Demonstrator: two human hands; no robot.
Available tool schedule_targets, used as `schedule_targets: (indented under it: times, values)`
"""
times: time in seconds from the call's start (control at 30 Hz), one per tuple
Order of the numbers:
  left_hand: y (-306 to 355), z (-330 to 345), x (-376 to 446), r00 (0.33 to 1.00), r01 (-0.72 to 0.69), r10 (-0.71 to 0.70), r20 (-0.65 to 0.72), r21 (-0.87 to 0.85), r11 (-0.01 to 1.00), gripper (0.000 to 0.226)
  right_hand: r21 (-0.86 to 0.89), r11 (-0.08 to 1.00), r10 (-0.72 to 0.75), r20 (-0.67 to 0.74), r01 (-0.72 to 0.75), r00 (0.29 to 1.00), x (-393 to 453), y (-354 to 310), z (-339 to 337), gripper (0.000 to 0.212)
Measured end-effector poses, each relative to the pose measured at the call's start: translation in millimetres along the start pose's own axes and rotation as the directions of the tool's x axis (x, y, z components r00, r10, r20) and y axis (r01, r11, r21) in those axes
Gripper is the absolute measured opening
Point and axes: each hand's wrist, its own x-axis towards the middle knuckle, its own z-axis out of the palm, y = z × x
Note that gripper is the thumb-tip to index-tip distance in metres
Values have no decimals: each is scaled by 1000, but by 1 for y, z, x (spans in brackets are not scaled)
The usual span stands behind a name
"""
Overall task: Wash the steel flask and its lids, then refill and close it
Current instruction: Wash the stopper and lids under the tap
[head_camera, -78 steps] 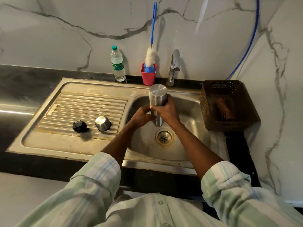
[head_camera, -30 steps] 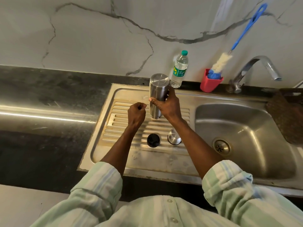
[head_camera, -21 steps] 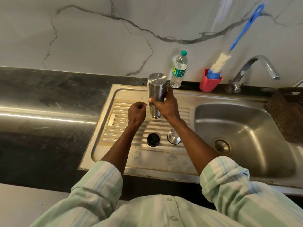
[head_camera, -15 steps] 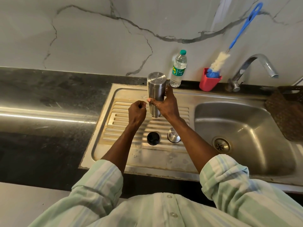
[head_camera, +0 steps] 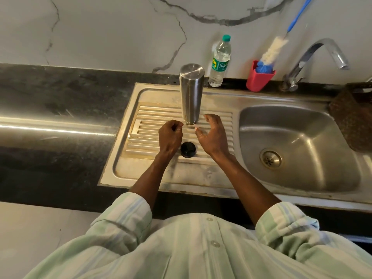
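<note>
— What has changed since half a second ago?

— I see the right hand has let go of the steel flask. It was wrapped round the body; now the flask stands alone, mouth down, on the ribbed drainboard of the sink unit, and the hand hangs just in front of its foot, fingers spread and curved, touching nothing.

— And the left?

— The left hand stays as before, its grip pressed together into a loose fist just beside the flask's foot, holding nothing that I can see.

— The lids?

— The black lid lies on the ribs between the two wrists. The steel cup lid that showed next to it earlier is hidden, probably under the right wrist, though I can't be sure.

— Any writing?

— Only the green label on the plastic water bottle against the wall behind the flask; it starts "Si", the rest is unclear.

— Anything else around?

— A red holder with a blue-handled brush, the tap over the basin, a brown basket at the right edge, and the dark worktop to the left.
</note>
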Motion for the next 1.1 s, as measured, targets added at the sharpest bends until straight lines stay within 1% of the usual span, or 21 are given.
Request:
schedule_targets:
  times: [0.07, 0.13, 0.2, 0.27, 0.33, 0.43, 0.53, 0.63, 0.7, 0.73, 0.83, 0.97, 1.03, 1.1]
  values:
    - [2, 7, -12, 998, -69, 70, -11, 25, 997, 15, -48, 999, -15, 29, 16, 999, -7, 11, -4, 60]
    - [8, 16, -22, 992, -123, 122, 8, 48, 991, 16, -110, 994, -14, 72, 21, 997, -14, 22, -9, 70]
    - [14, 23, -27, 985, -169, 166, 40, 79, 982, 20, -174, 985, 34, 163, -5, 986, -19, 31, -15, 82]
    - [18, 28, -28, 981, -189, 182, 63, 130, 973, 23, -192, 981, 83, 225, -39, 971, -22, 41, -17, 88]
    - [21, 32, -26, 985, -171, 161, 68, 195, 966, 22, -182, 982, 100, 279, -50, 955, -22, 51, -19, 87]
    - [28, 38, -24, 987, -158, 153, 38, 270, 950, 22, -136, 989, 99, 340, -55, 935, -21, 58, -24, 79]
    - [38, 48, -24, 978, -205, 205, 30, 254, 945, 20, -47, 995, 95, 304, -84, 948, -16, 60, -33, 73]
    - [48, 67, -29, 971, -235, 237, 14, 214, 948, 19, 24, 986, 153, 231, -163, 961, -10, 70, -51, 71]
    - [58, 87, -35, 973, -226, 232, -14, 175, 958, 20, 51, 981, 176, 174, -188, 969, -6, 82, -73, 62]
    - [62, 97, -38, 975, -213, 220, -23, 160, 964, 21, 44, 981, 179, 146, -187, 973, -5, 87, -84, 61]
    - [80, 142, -52, 985, -168, 171, -17, 119, 979, 22, 12, 987, 160, 91, -162, 983, 4, 113, -130, 68]
    - [106, 202, -67, 998, -55, 53, 39, 59, 997, 16, 93, 971, 217, 42, -220, 975, 22, 146, -188, 71]
    - [119, 232, -68, 997, -14, 8, 76, 79, 997, 15, 138, 955, 263, 12, -262, 965, 35, 163, -217, 75]
    - [127, 260, -62, 994, -6, -4, 107, 94, 996, 17, 160, 928, 342, -2, -337, 940, 47, 176, -242, 78]
